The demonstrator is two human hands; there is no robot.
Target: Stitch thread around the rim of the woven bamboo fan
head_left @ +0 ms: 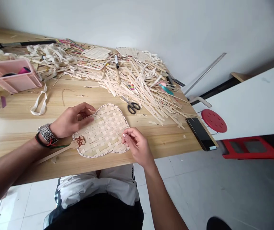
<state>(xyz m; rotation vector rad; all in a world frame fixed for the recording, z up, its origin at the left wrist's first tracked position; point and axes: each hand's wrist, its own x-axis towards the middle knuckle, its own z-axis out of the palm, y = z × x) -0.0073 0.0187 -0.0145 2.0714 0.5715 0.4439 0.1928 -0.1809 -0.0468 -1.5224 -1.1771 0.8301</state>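
Note:
A woven bamboo fan (105, 129) with a bound, lobed rim lies near the table's front edge. Its flat handle (57, 153) points to the lower left, and reddish-brown thread criss-crosses where handle and weave meet. My left hand (73, 119), with a watch on the wrist, grips the upper left rim between thumb and fingers. At the right side of the fan, my right hand (137, 143) pinches a thin thread (110, 126). That thread runs taut across the weave up to the rim beside my left fingers. Whether a needle is also in the pinch cannot be seen.
Scissors (132, 105) lie just beyond the fan. Behind them spreads a heap of bamboo strips (141, 83) with a marker (116, 61) and other woven pieces (97, 53). A pink bin (16, 76) stands left; a phone (201, 134) lies at the right edge.

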